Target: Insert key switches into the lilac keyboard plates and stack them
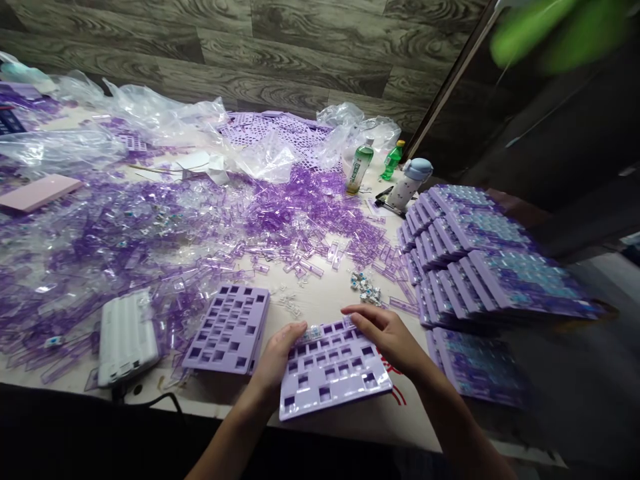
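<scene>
On a pale surface (325,298) strewn with purple pieces (313,203), the left hand (279,352) grips a lilac plate (345,385) while the right hand (390,333) touches its far edge, grasp unclear.

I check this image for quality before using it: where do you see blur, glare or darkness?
Head view: the green shape at top right is blurred; the clear plastic bags show bright glare; the held purple plate looks fairly sharp; the far right is dark.

table (325,287) brightly lit; right edge dark, smeared, probably motion blur.
</scene>
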Demonstrator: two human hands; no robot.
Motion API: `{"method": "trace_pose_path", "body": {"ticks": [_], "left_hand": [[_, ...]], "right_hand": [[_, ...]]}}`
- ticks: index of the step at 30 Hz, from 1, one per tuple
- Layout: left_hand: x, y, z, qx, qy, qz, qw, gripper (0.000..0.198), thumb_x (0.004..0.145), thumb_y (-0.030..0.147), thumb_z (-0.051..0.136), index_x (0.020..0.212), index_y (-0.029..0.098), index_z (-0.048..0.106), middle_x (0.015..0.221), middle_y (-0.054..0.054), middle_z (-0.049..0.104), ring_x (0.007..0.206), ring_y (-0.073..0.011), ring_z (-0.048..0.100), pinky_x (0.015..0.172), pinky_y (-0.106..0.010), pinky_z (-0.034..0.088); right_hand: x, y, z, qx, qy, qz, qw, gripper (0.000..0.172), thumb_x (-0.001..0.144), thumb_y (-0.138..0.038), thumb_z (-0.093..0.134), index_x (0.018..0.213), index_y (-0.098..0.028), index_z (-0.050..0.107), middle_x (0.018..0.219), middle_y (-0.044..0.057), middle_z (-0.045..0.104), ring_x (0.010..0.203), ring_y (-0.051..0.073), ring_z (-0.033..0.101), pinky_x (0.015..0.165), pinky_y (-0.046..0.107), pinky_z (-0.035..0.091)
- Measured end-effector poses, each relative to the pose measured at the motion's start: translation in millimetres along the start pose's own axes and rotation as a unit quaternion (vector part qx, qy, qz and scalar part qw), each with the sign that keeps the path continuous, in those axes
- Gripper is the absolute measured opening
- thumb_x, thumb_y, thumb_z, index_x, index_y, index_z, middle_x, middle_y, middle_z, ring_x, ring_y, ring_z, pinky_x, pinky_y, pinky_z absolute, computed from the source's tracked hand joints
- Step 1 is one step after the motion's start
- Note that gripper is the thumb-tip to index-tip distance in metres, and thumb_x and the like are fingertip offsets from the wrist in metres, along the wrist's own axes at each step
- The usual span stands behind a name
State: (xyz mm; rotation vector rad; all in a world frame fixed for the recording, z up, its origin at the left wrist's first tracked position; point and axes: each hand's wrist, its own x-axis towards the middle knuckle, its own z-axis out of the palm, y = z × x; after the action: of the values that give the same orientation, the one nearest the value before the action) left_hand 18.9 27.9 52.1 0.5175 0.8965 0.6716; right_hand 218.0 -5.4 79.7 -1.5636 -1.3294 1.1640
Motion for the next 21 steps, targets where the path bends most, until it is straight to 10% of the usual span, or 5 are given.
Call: {"method": "trace_pose_path", "body": {"ticks": [6,11,21], "left_hand": [[2,-4,-1.2,-0.033,-0.03,-0.083,0.996,0.029,0.072,0.039,0.065,0.075,0.011,0.06,0.061,-0.002,0.061,0.054,-0.013,0.057,0.058,-0.025,0.046],[6,-5,-12.4,0.123,-0.052,0.025,0.991,0.03,0.069,0.039,0.068,0.081,0.012,0.063,0.068,-0.001,0.063,0.062,-0.012,0.057,0.06,-0.021,0.044],[-19,3,-17.7,0.46,0.015,0.39,0.797,0.028,0.073,0.027,0.068,0.1,0.023,0.062,0.097,-0.001,0.066,0.09,-0.0162,0.061,0.08,-0.026,0.049]], "right_hand": [[-2,-2,4,0.047,0.01,0.022,0.999,0.032,0.082,-0.045,0.058,0.096,-0.017,0.066,0.081,0.005,0.064,0.069,0.017,0.059,0.056,0.024,0.046],[-9,-9,1,0.006,-0.009,-0.068,0.998,0.025,0.087,-0.037,0.055,0.105,-0.021,0.062,0.1,0.006,0.062,0.089,0.02,0.059,0.074,0.029,0.049],[-22,-11,-1,-0.225,-0.006,-0.263,0.938,0.041,0.087,-0.025,0.057,0.126,-0.026,0.044,0.115,0.007,0.054,0.107,0.024,0.047,0.091,0.038,0.038]]}}
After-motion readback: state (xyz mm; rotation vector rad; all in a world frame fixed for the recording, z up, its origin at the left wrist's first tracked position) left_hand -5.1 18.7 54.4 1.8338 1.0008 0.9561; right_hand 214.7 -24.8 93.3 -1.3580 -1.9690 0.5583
